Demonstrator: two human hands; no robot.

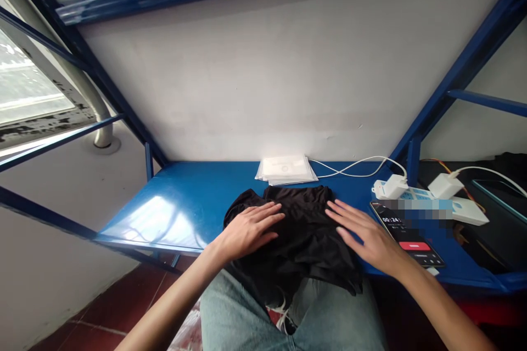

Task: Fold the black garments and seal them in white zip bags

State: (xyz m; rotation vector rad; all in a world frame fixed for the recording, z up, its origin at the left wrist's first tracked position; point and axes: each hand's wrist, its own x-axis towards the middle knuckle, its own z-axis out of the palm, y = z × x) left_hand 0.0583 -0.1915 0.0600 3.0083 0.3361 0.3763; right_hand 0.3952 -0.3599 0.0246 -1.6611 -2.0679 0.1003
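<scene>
A black cloth garment lies at the front edge of the blue table and hangs down over my lap. Resting on its left part is my left hand, palm down with the fingers stretched out. My right hand is at the garment's right side, its fingers spread and the fingertips at the cloth's edge. Neither hand grips anything. The upper edge of the garment looks folded, and its lower part is rumpled.
Behind the garment lies a white packet. To the right are a phone, a power strip with white chargers, and a white cable. Blue metal posts frame both sides.
</scene>
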